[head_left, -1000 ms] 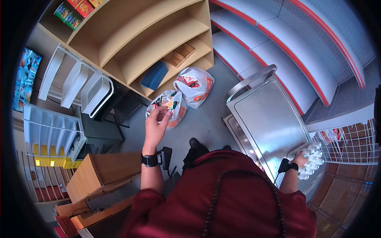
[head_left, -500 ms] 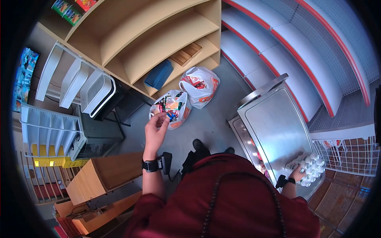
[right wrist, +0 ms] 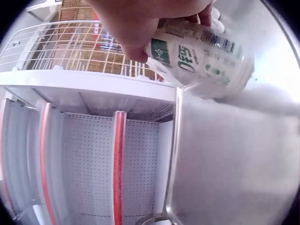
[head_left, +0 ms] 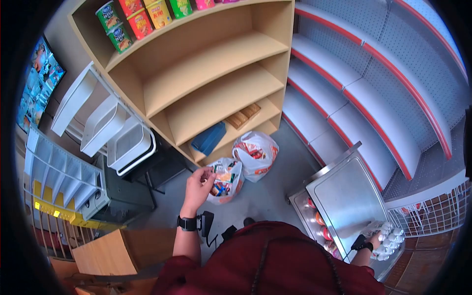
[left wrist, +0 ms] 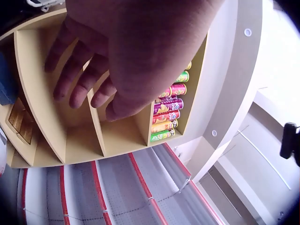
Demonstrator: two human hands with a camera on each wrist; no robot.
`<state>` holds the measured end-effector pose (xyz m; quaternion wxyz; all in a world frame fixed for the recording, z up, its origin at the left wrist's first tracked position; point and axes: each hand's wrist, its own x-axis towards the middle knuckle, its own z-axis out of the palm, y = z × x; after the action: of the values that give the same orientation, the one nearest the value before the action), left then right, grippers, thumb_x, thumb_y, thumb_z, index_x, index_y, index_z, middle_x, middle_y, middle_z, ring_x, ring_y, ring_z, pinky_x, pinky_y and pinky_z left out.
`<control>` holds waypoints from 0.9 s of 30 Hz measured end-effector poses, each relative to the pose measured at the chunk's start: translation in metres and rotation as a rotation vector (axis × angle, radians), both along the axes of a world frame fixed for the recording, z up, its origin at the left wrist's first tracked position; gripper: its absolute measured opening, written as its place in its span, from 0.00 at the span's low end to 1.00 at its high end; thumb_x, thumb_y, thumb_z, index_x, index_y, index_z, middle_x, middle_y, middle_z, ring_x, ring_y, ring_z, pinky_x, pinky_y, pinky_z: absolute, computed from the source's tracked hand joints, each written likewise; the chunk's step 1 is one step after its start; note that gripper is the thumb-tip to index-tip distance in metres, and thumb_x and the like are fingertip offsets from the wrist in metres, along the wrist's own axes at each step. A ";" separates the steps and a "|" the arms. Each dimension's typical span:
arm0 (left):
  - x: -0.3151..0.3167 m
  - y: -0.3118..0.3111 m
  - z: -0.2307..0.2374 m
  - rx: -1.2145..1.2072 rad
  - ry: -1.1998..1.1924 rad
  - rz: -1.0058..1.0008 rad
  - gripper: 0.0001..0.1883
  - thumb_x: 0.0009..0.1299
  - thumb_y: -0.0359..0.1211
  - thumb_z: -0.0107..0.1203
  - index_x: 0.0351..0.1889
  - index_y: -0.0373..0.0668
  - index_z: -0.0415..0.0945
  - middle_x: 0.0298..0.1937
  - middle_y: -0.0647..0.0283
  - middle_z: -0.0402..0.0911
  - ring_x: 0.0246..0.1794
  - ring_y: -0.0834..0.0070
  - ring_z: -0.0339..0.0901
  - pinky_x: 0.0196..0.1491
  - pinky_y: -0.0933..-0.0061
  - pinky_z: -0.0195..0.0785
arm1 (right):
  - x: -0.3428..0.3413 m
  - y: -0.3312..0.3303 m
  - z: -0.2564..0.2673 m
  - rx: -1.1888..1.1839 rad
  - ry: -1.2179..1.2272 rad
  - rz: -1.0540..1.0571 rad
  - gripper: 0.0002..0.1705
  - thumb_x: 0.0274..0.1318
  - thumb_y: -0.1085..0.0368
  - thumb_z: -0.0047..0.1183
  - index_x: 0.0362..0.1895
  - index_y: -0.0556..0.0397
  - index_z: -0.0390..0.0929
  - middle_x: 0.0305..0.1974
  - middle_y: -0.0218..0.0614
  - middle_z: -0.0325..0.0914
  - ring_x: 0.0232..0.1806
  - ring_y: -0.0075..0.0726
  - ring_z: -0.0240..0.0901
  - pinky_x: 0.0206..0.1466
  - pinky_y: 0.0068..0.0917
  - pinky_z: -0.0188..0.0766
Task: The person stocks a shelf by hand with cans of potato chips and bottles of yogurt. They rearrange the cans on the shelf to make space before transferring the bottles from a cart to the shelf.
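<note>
In the head view the left hand [head_left: 197, 191] is held up in the air, in front of a plastic bag of colourful packets [head_left: 227, 183]. Its fingers hang loosely bent with nothing between them, as the left wrist view confirms for the hand [left wrist: 108, 61]. The right hand [head_left: 375, 241] grips a wrapped pack of white cans [head_left: 392, 242] at the near end of a steel cart top [head_left: 344, 196]. In the right wrist view, thumb and fingers of the hand [right wrist: 145, 23] lie around the pack [right wrist: 201, 61], which shows green lettering.
A second bag [head_left: 255, 156] stands by the wooden shelf unit [head_left: 216, 59], which holds colourful canisters [head_left: 140, 23] above and a blue bin [head_left: 209, 138] low down. White shelves with red edges [head_left: 344, 93] rise at the right, beside a wire basket [head_left: 430, 211]. The cart's lower tier holds goods.
The head view has tilted up, showing more canisters and shelving. The left hand remains raised near the bag, and the right hand still holds the pack on the cart.
</note>
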<state>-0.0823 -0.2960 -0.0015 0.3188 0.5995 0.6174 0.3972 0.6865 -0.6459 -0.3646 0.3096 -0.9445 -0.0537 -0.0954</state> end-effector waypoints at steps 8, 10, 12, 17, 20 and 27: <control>-0.052 0.026 -0.002 0.079 0.002 -0.012 0.12 0.63 0.30 0.57 0.42 0.33 0.75 0.32 0.60 0.80 0.31 0.79 0.76 0.37 0.78 0.70 | -0.186 0.158 0.269 0.578 0.113 0.105 0.24 0.49 0.58 0.57 0.47 0.63 0.73 0.33 0.42 0.77 0.31 0.33 0.74 0.32 0.28 0.70; -0.062 0.034 -0.006 0.092 -0.007 -0.011 0.12 0.63 0.30 0.56 0.42 0.33 0.75 0.31 0.61 0.80 0.31 0.80 0.77 0.38 0.78 0.71 | -0.222 0.187 0.314 0.601 0.084 0.159 0.23 0.48 0.60 0.57 0.46 0.62 0.73 0.33 0.41 0.77 0.30 0.32 0.73 0.32 0.27 0.69; -0.068 0.041 -0.009 0.070 -0.008 0.008 0.11 0.64 0.29 0.56 0.42 0.34 0.75 0.31 0.62 0.80 0.31 0.80 0.76 0.38 0.78 0.70 | -0.252 0.216 0.354 0.605 0.077 0.257 0.20 0.48 0.60 0.56 0.43 0.62 0.74 0.34 0.37 0.76 0.30 0.28 0.71 0.32 0.25 0.68; -0.072 0.060 -0.020 0.083 -0.068 0.026 0.10 0.63 0.28 0.56 0.41 0.33 0.75 0.30 0.62 0.80 0.29 0.81 0.76 0.37 0.79 0.70 | -0.275 0.292 0.378 0.679 -0.008 0.465 0.21 0.48 0.59 0.60 0.43 0.61 0.75 0.33 0.34 0.77 0.34 0.25 0.70 0.41 0.24 0.67; -0.081 0.075 -0.020 0.066 -0.086 0.067 0.10 0.63 0.29 0.56 0.41 0.34 0.75 0.32 0.62 0.79 0.32 0.80 0.76 0.38 0.79 0.70 | -0.299 0.357 0.384 0.670 0.076 0.570 0.20 0.46 0.62 0.61 0.43 0.61 0.75 0.35 0.33 0.77 0.34 0.24 0.69 0.40 0.25 0.67; -0.098 0.104 0.002 0.116 -0.009 0.332 0.10 0.63 0.28 0.56 0.41 0.34 0.75 0.31 0.61 0.80 0.31 0.78 0.77 0.37 0.78 0.71 | -0.361 0.550 0.368 0.653 0.064 0.988 0.25 0.37 0.63 0.65 0.41 0.61 0.73 0.33 0.35 0.74 0.34 0.29 0.72 0.38 0.27 0.69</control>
<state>-0.1801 -0.1921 0.0003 0.2166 0.5049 0.6826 0.4819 0.3252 -0.0957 0.0034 0.5933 -0.6661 -0.4455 0.0768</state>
